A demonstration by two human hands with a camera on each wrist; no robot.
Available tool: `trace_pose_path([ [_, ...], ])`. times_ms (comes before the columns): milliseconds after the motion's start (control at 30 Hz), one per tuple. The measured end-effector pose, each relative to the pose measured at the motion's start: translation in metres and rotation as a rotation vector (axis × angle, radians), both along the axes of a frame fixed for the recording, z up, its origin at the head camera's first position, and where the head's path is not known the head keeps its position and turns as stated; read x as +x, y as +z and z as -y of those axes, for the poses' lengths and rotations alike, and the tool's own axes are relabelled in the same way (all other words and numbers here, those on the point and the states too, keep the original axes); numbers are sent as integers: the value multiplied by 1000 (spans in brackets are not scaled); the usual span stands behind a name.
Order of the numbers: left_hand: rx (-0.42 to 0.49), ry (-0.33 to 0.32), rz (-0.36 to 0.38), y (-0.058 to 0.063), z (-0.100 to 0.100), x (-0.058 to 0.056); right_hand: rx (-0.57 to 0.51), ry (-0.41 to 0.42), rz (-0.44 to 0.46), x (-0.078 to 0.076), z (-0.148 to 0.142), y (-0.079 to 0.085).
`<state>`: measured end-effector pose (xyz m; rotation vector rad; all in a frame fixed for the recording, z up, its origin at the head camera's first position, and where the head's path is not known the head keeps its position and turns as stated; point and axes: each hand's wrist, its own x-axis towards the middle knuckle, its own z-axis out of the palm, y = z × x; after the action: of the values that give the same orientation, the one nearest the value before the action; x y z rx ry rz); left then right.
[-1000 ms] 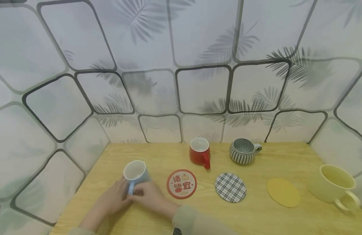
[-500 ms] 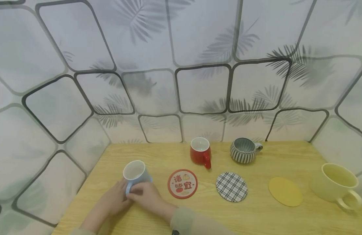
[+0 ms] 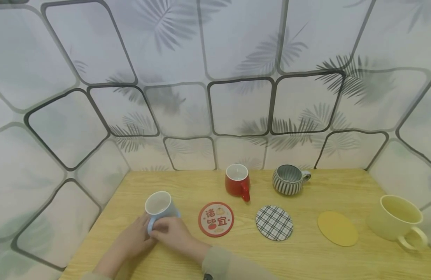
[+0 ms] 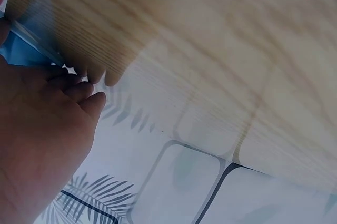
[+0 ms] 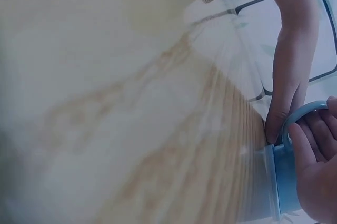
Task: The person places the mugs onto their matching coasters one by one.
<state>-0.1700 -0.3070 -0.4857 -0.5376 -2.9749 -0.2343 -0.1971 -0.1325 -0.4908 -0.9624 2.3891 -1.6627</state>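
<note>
A light blue mug [image 3: 163, 212] with a white inside stands upright at the left of the table. Its handle faces the near left, and my right hand [image 3: 175, 232] pinches it between thumb and fingers. My left hand [image 3: 133, 236] lies along the mug's left side, its fingers reaching to the base; the left wrist view shows these fingers [image 4: 87, 95] held together, only loosely bent. Blue at the mug's right foot looks like a thin edge beneath it, mostly hidden. In the right wrist view, the handle [image 5: 305, 110] arches beside the right thumb.
Right of the mug lies a red-rimmed round coaster [image 3: 216, 219], then a plaid coaster [image 3: 274, 223] and a yellow coaster [image 3: 338, 228]. A red mug [image 3: 237, 182] and a striped grey cup [image 3: 288, 182] stand behind. A yellow mug [image 3: 392, 221] stands far right. Patterned walls enclose the table.
The blue mug has turned slightly, its handle swinging left, and the right hand has shifted left with it. More blue shows at its right foot. The left hand has barely moved.
</note>
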Motion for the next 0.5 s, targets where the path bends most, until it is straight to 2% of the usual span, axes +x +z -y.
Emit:
trace_pose_path([
  [333,-1,0,0,1,0,1,12,68,40,-1,-4,11],
  [500,26,3,-11,-1,1,0,15,115,62,-2,-8,17],
])
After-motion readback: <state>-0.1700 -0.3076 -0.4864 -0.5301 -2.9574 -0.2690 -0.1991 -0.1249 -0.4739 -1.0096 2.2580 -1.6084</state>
